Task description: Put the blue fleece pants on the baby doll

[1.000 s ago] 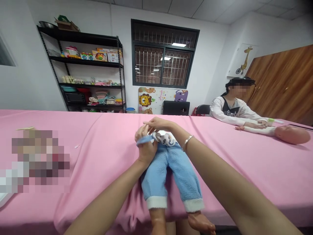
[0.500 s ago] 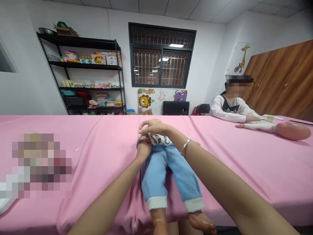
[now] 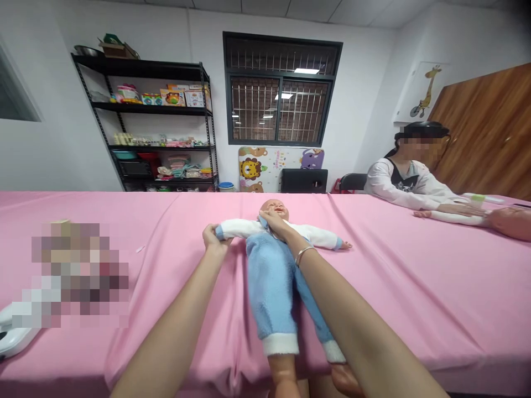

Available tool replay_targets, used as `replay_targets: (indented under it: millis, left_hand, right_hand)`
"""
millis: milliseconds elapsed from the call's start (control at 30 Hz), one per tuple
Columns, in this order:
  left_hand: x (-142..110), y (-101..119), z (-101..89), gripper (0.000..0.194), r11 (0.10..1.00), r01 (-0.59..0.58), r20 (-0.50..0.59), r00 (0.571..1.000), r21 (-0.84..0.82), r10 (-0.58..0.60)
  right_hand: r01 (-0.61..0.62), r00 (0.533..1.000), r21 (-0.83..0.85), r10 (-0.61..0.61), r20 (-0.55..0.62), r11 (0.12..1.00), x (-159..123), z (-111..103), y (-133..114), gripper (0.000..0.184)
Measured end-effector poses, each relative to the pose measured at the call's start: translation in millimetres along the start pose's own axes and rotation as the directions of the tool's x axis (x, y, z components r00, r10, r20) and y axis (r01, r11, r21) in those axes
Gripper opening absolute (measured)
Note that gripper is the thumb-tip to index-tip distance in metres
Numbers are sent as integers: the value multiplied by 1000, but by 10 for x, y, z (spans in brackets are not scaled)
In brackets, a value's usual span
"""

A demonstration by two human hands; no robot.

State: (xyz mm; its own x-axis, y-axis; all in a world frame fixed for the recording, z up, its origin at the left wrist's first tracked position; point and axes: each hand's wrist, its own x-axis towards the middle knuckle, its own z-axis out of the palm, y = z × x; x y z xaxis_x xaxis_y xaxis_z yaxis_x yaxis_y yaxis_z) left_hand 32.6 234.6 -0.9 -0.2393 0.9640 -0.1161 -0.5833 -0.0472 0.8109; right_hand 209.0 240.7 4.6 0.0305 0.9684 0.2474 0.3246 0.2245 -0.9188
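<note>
A baby doll (image 3: 276, 279) lies on its back, head away from me, in a white top with blue cuffs and fuzzy blue trousers. My left hand (image 3: 214, 239) is closed round its sleeve cuff at the end of the arm on the left, which is stretched out sideways. At the doll's neck, my right hand (image 3: 274, 222) pinches the blue-edged collar just below the chin; its fingertips are partly hidden. The doll's other arm (image 3: 321, 236) lies stretched out to the right, and its bare feet hang towards the table's near edge.
A pink cloth (image 3: 174, 326) covers the table. At the left lie a blurred-out item (image 3: 78, 265) and a white object (image 3: 19, 337). On the right, a person in a white top (image 3: 388, 179) has their hands by another doll (image 3: 512, 222). Shelves (image 3: 153, 108) stand behind.
My left hand has moved left, and the doll's arm is now stretched out in it. My right hand has come down to the collar, and the doll's face has come into view.
</note>
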Motion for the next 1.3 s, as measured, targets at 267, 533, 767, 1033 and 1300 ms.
replay_targets:
  millis: [267,533,767,1033,1300]
  left_hand:
    - [443,-53,-384,23,830,-218,-131,936,513,327]
    - [677,-125,-610,24,599,-218,-16,933,770,360]
    - [522,-76,-546,26,419,-272,68,895,866,441]
    - [389,-8,-554,36,292,-210,55,885,933,462]
    - [22,-105,-166,21,52,-740,636,610,671,472]
  right_hand:
    - [98,995,-440,-84,50,893,-172,-49,-147,19]
    - [52,996,-561,-83,-30,826,-285,-750,-234,41]
    - [-7,976,-501,-103,-192,865,-544,-766,468,31]
    - [-53,951,-213,-16,-310,975,-874,-987,1070,40]
    - [-114,985,-26,110,-133,993,-954,-1006,794,44]
